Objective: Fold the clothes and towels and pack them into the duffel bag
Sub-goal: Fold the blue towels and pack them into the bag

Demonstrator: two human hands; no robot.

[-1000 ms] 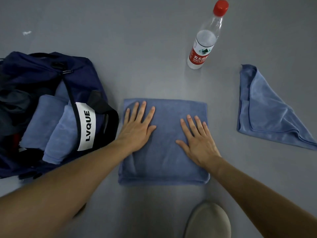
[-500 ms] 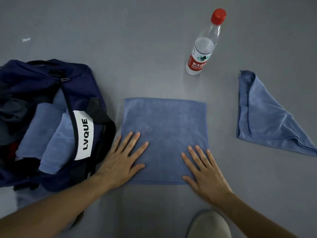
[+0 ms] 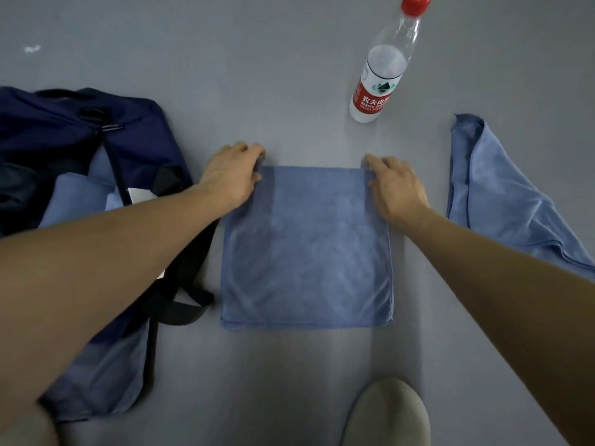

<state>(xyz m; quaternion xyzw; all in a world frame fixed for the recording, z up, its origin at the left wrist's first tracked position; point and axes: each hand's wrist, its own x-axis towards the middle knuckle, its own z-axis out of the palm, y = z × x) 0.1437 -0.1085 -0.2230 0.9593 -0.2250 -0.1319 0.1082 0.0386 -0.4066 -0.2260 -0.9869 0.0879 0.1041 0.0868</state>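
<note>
Corners are the point: left hand [image 3: 233, 175] and right hand [image 3: 394, 185] each pinch a far corner of the folded towel [image 3: 306, 246] at frame centre, probably to fold it in half; duffel bag [image 3: 64, 130] lies open at left.

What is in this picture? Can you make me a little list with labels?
Middle: folded blue towel, flat on the grey floor
Left hand: grips the towel's far left corner
Right hand: grips its far right corner
Left side: open navy duffel bag with blue towels inside
Right side: loose blue cloth, not folded neatly
Far side: water bottle, red cap, upright
</note>
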